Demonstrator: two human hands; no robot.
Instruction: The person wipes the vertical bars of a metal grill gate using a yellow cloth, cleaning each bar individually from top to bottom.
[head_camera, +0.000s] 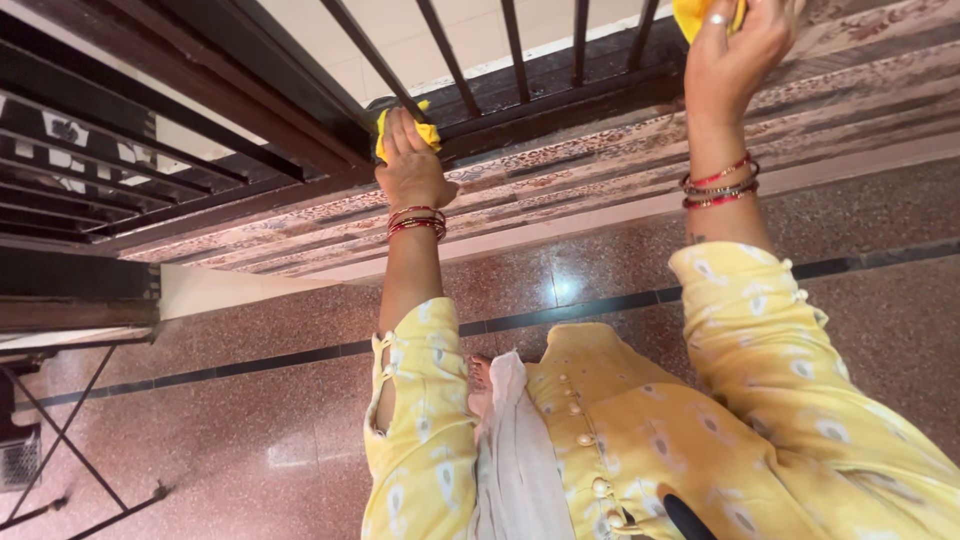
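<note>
My left hand (408, 165) presses a crumpled yellow cloth (428, 130) against the foot of a dark metal railing (460, 60), where a slanted bar meets the patterned tiled ledge (560, 190). My right hand (732, 50) is raised at the top edge of the view, fingers closed on another piece of yellow cloth (692, 15) next to a railing bar. Red bangles sit on both wrists, and a ring is on a right finger. Yellow patterned sleeves cover my forearms.
Below lies a reddish speckled stone floor (250, 420) with a dark inlaid stripe. A black metal stand (60, 440) with crossed legs occupies the lower left. More dark railing bars (120, 130) run along the upper left. A white scarf (515, 450) hangs down my front.
</note>
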